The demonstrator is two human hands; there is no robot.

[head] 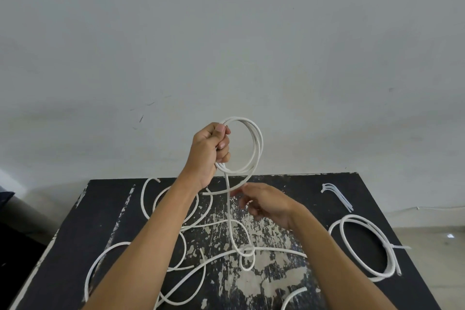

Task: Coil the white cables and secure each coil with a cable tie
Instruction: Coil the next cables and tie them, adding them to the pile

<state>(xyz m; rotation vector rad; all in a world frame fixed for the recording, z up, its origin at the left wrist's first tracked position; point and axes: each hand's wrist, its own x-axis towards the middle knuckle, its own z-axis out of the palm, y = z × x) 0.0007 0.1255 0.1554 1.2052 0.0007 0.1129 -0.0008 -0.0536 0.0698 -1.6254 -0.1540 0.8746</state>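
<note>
The left hand (210,150) grips a raised white cable coil (247,145) above the black worktop (105,209), keeping loops gathered. The right hand (264,205), blurred, fingers loosely spread, guides the trailing length (229,209). Cable ties (337,196) wait near a finished tied coil (364,246).

A partly wound coil (247,145) of white cable was held upright above the table, its tail (229,211) hanging to the loose cables (193,228) tangled below. A tied coil (364,246) lay flat at the right, spare cable ties (337,195) beyond it.
</note>
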